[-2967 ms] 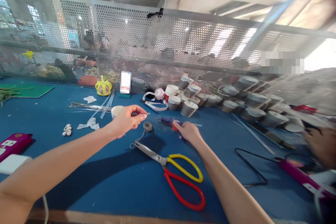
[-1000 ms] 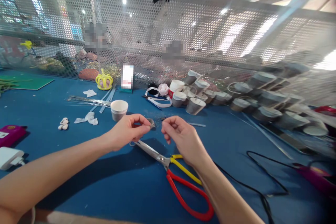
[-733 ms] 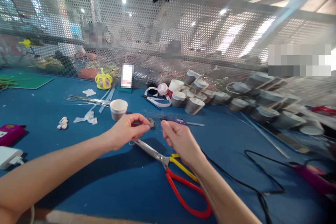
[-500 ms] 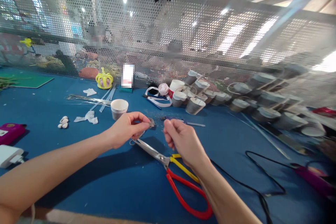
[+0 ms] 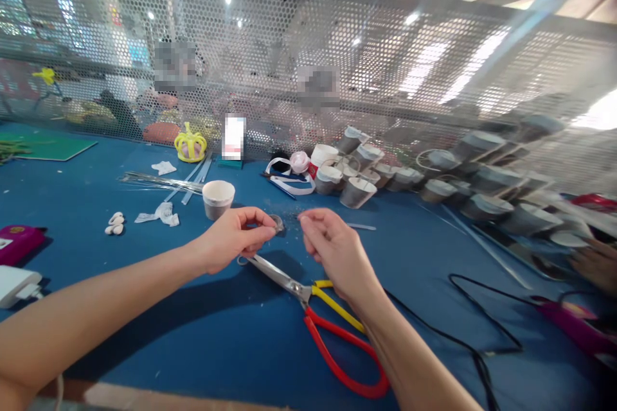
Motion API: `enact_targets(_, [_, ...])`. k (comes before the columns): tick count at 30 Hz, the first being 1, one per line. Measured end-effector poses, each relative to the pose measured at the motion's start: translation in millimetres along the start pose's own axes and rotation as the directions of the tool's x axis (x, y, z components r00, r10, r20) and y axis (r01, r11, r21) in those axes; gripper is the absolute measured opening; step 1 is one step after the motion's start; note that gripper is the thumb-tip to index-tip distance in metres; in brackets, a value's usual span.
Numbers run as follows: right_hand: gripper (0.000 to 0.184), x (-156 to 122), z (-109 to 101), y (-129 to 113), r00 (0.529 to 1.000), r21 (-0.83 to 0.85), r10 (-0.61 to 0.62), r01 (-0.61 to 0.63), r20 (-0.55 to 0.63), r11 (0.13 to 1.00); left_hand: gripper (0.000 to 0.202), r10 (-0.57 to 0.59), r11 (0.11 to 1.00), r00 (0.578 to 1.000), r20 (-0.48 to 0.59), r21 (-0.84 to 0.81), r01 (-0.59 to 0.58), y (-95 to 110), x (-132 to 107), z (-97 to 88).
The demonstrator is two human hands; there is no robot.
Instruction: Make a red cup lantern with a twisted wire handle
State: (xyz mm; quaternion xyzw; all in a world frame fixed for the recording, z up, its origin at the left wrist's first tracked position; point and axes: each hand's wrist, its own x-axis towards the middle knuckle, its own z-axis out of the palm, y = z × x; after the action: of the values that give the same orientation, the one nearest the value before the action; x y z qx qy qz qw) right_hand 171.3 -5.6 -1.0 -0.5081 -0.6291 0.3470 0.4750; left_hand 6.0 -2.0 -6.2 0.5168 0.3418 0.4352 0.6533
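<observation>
My left hand point(image 5: 236, 239) pinches a small greyish ring-shaped piece point(image 5: 278, 223) between thumb and fingertips, just above the table. To its right, my right hand point(image 5: 337, 250) is closed with thumb against fingers; whatever it holds is too small to make out. The two hands are a short gap apart. Below them lie large scissors point(image 5: 301, 290) with one red and one yellow handle, partly covered by my right wrist. A grey-sided white cup point(image 5: 218, 200) stands just behind my left hand. Dark specks are scattered on the table between the hands.
Behind the blue table point(image 5: 231, 347) rises a perforated metal screen point(image 5: 270, 32). Many grey cups point(image 5: 359, 192) are clustered at the back right. Thin wires point(image 5: 159, 181), a yellow crown-like piece point(image 5: 189, 146) and white scraps point(image 5: 164, 214) lie left. A black cable point(image 5: 434, 327) crosses the right; another person's hand point(image 5: 595, 263) shows there.
My right hand has moved slightly upward, and its fingertips now point more toward the left hand. My left hand stays nearly still with the ring-shaped piece. Another person's hand shows more clearly at the right edge.
</observation>
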Motion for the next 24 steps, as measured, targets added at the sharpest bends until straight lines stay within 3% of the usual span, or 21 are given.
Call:
enact_targets(8, [0.044,-4.5,3.9,-0.3,0.983,0.012,-0.017,0.014,0.185,1.000,0.019,-0.007,0.998,0.999,0.045,-0.065,0.010,1.4,-1.6,-0.3])
enact_targets(13, [0.038,-2.3,5.0,3.0,0.998,0.006,-0.008,0.008,0.065,1.000,0.015,-0.020,0.997,0.999,0.036,-0.067,0.022,3.6,-1.4,-0.8])
enact_targets(15, [0.030,-1.2,5.5,3.9,0.996,0.052,0.032,-0.036,0.078,0.998,0.014,-0.014,0.997,0.999,0.033,-0.072,0.016,5.2,-1.2,-0.9])
enact_targets(18, [0.027,-1.0,6.1,3.0,0.975,0.163,0.089,-0.123,0.203,0.979,0.012,0.005,0.997,0.999,0.037,-0.082,-0.002,7.2,-1.4,-0.9])
enact_targets(21, [0.028,-1.9,6.4,1.9,0.925,0.185,0.120,-0.197,0.361,0.963,0.012,0.001,0.996,1.000,0.023,-0.087,0.001,8.0,-1.5,-0.6])
enact_targets(24, [0.026,-2.3,6.6,2.2,0.911,0.149,0.151,-0.223,0.383,0.964,0.012,-0.006,0.996,1.000,0.012,-0.092,0.007,8.0,-1.3,-0.4])
